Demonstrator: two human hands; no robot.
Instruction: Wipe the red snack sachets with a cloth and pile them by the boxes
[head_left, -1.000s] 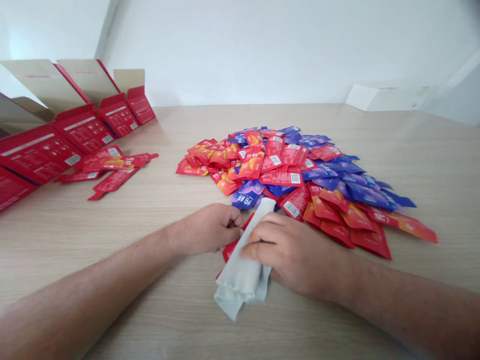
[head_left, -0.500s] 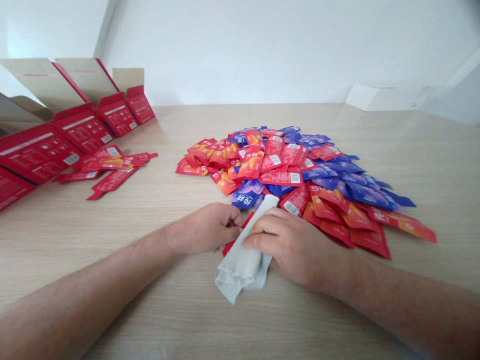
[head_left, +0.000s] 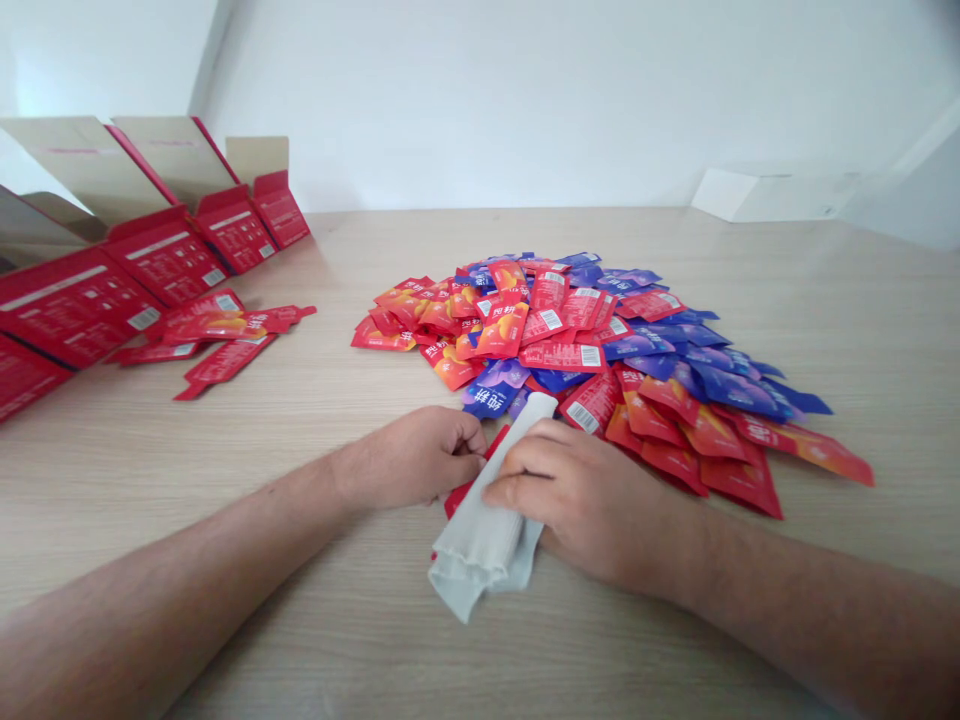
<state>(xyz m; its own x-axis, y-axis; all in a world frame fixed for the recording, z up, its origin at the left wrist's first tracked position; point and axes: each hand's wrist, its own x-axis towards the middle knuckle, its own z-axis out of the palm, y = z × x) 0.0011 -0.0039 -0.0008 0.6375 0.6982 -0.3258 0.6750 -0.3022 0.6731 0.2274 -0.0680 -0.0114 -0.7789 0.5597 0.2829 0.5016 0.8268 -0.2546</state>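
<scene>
The left hand (head_left: 416, 458) has its fingers curled together at the edge of a folded pale grey cloth (head_left: 480, 535), though any pinch is hidden, while the right hand (head_left: 577, 500) grips across the cloth, fingers pressed together, with a red sachet (head_left: 459, 500) showing beneath. The cloth lies on a wooden table (head_left: 187, 430) at the near edge of a heap of red and blue sachets (head_left: 570, 350), with opened red cartons (head_left: 75, 305) off to the left

Both bare forearms (head_left: 187, 535) reach inward. The left hand (head_left: 409, 458) curls loosely; the right hand (head_left: 581, 505) arches palm-down, fingers toward it.
</scene>
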